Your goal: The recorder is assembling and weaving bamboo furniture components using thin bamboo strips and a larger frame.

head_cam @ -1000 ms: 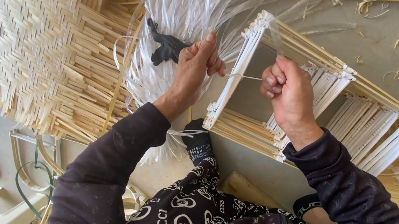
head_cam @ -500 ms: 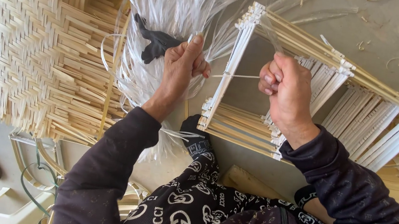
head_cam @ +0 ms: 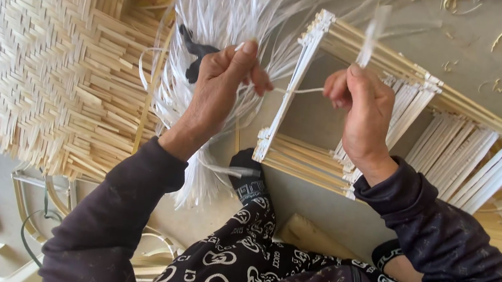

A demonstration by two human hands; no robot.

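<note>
Pinching a thin pale strip (head_cam: 296,91) between them, both hands work at the bamboo frame (head_cam: 333,106) in the head view. Closed on the strip's end, the left hand (head_cam: 223,85) sits just left of the frame's near upright. Closed on the other end, the right hand (head_cam: 364,114) rests over the frame's middle, with the strip taut across the upright. A bundle of white strips (head_cam: 236,10) lies left of the frame, behind the left hand. Further left of the frame spreads a woven mat (head_cam: 37,48).
</note>
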